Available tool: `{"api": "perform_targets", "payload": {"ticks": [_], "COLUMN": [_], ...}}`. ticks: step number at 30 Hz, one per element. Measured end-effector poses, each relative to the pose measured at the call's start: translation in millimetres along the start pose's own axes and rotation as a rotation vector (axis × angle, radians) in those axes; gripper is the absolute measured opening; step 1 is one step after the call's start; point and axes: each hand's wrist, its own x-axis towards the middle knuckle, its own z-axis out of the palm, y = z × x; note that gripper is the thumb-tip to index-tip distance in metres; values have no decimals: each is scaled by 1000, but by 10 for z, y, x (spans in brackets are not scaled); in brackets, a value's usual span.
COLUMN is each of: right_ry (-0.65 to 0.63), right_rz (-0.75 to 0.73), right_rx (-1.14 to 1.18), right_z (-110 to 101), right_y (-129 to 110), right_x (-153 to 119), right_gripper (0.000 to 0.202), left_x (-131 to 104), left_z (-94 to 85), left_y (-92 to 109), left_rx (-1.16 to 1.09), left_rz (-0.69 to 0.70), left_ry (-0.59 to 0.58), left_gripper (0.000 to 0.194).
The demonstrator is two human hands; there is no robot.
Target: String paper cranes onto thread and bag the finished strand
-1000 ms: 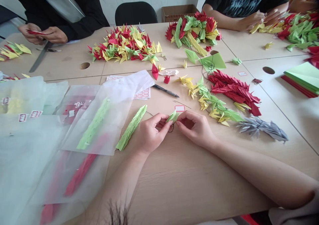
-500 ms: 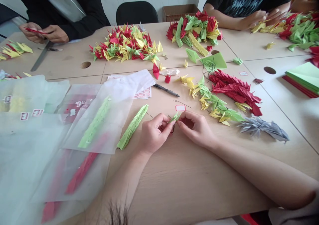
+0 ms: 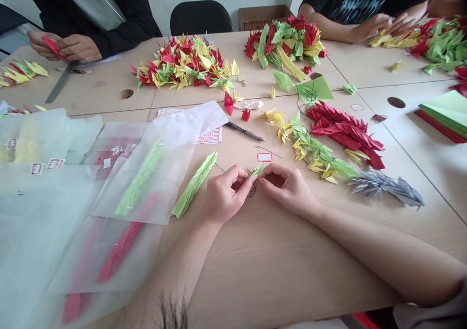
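Observation:
A small light-green folded paper piece (image 3: 258,169) is pinched between the thumb and index finger of my left hand (image 3: 228,193). The fingertips of my right hand (image 3: 288,185) close on its right end. Dark thread (image 3: 252,190) hangs in a loop below my fingertips. Left of my left hand lies a green strand of nested folded paper (image 3: 194,185). A small red-framed label (image 3: 264,157) and a needle (image 3: 273,152) lie just beyond my hands. To the right stretches a string of yellow and green paper cranes (image 3: 310,147), with a grey bundle (image 3: 388,188) at its near end.
Translucent bags (image 3: 146,173) holding green and red strands cover the left side. A pen (image 3: 244,131) lies by label sheets. Beyond are a crane pile (image 3: 184,64), red strands (image 3: 345,129) and a paper stack (image 3: 445,110). Two people work across the table.
My hands stay in nearly the same place on the green paper piece. The thread loop below them shows more clearly. Across the table, the person at left has tilted the red paper.

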Motion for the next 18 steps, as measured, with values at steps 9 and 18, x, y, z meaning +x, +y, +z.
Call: {"api": "perform_targets", "payload": {"ticks": [9, 18], "right_ry": [-18, -72], "right_rz": [-68, -46], "right_rx": [-79, 72], "right_z": [-4, -36], "right_y": [-9, 7], "right_x": [-6, -4], "right_gripper": [10, 8], "left_x": [36, 69], "left_z": [-25, -33], "left_y": [50, -20], "left_rx": [92, 52], "left_rz": [148, 144], "left_ry": [62, 108], "left_gripper": [20, 9]}}
